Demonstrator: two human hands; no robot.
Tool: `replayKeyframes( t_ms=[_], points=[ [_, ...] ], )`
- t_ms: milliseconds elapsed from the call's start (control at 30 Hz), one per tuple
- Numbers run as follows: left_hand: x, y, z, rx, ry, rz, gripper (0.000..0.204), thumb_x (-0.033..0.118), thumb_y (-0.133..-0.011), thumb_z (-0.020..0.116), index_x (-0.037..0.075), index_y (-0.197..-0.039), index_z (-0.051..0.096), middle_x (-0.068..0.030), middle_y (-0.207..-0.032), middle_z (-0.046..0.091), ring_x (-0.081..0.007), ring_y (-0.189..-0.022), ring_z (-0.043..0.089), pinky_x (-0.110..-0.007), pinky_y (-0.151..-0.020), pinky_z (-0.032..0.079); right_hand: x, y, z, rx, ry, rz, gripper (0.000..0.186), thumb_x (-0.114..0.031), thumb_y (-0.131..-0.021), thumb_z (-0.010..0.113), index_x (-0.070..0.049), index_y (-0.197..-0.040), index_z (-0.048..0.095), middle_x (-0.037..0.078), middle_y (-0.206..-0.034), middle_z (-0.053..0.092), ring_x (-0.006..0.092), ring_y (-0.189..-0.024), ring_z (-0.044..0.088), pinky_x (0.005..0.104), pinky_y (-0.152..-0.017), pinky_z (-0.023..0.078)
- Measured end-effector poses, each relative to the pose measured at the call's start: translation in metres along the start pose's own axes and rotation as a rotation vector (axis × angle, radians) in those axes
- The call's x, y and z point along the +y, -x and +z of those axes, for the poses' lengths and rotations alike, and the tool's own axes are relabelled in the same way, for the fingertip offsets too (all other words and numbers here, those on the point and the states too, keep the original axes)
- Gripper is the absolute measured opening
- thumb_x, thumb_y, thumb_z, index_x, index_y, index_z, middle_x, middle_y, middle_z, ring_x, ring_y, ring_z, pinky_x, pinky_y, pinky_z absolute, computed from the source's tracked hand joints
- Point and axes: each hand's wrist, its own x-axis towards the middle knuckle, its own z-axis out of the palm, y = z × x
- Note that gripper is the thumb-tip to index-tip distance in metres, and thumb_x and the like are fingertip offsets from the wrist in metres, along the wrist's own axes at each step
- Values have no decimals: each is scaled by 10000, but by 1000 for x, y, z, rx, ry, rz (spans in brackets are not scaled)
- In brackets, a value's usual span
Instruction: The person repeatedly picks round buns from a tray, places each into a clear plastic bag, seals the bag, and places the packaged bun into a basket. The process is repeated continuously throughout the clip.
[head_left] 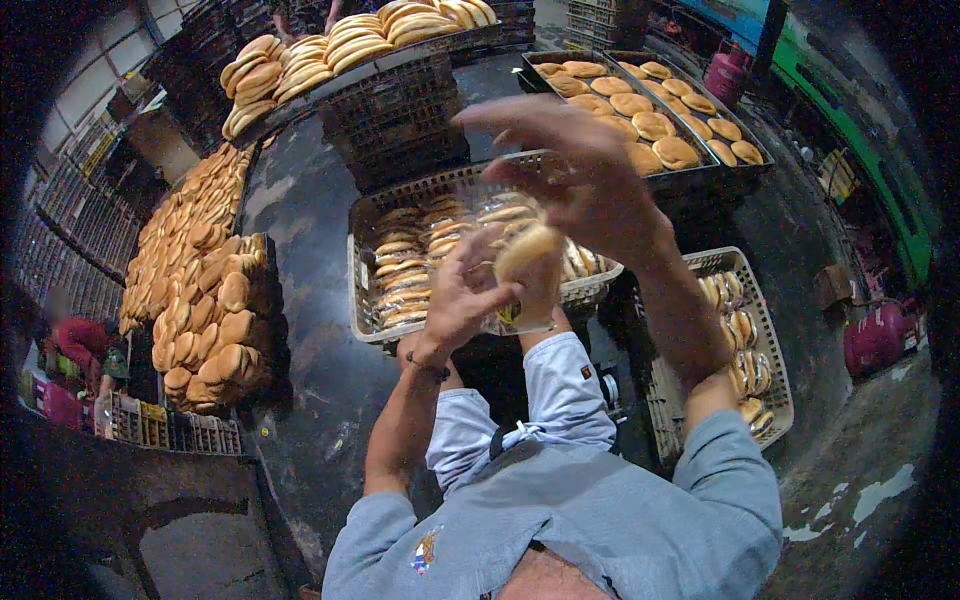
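My left hand (pixel 462 290) grips a clear plastic bag (pixel 524 305) with a pale golden bun (pixel 528 250) in or at its mouth. My right hand (pixel 560 160) is raised above the bag, blurred by motion, with its fingers stretched out and curved and nothing visible in them. Behind both hands, a white plastic crate (pixel 365 270) holds rows of bagged buns (pixel 398 270); part of it is hidden by my hands and the bag.
Loose buns (pixel 195 300) are heaped at left, stacked buns (pixel 330 45) at top. Trays of buns (pixel 632 105) stand upper right, another crate (pixel 775 390) right, dark crates (pixel 390 120) ahead. A co-worker (pixel 82 350) is at far left, gas cylinders (pixel 875 340) at right.
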Motion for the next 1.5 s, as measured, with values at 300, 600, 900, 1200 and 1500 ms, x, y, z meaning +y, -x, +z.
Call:
replayKeyframes(
  t_ms=[300, 600, 900, 1200, 1500],
  points=[
    [10, 9, -5, 199, 450, -32, 645, 126, -891, 752, -14, -1427, 421, -119, -1374, 550, -242, -1273, 544, -392, -1100, 416, -36, 150, 45, 2, -190, 1048, 233, -202, -974, 682, 16, -1052, 707, 35, -845, 698, 78, -743, 593, 258, -686, 501],
    [25, 12, -1, 152, 364, -5, 755, 203, -873, 792, 7, -1465, 366, -130, -1426, 488, -236, -1299, 511, -362, -1090, 433, -37, 162, 76, 220, -421, 1038, 264, -270, -1050, 548, -27, -1043, 653, 33, -842, 640, 98, -756, 573, 292, -690, 503],
    [34, 24, 22, 94, 145, 46, 917, 283, -729, 901, 10, -1446, 400, -111, -1425, 485, -247, -1354, 458, -381, -1118, 407, -24, 150, 82, 460, -509, 840, 212, -215, -1048, 552, -28, -991, 635, 42, -912, 659, 103, -848, 601, 276, -775, 507],
    [32, 23, 15, 121, 121, 62, 858, 48, -672, 904, 11, -1413, 474, -113, -1414, 535, -248, -1349, 485, -400, -1128, 415, -51, 127, 52, 244, -157, 592, 678, -312, -858, 783, 0, -1404, 531, 201, -1368, 605, 307, -1249, 610, 402, -1037, 481],
    [33, 13, 5, -175, -229, 189, 687, 133, -694, 896, 97, -1322, 619, -116, -1386, 529, -269, -1334, 484, -422, -1123, 387, -44, 121, 26, 35, -177, 547, 818, -302, -790, 827, 14, -1453, 468, 232, -1407, 560, 345, -1281, 577, 416, -1020, 500]
  ],
)
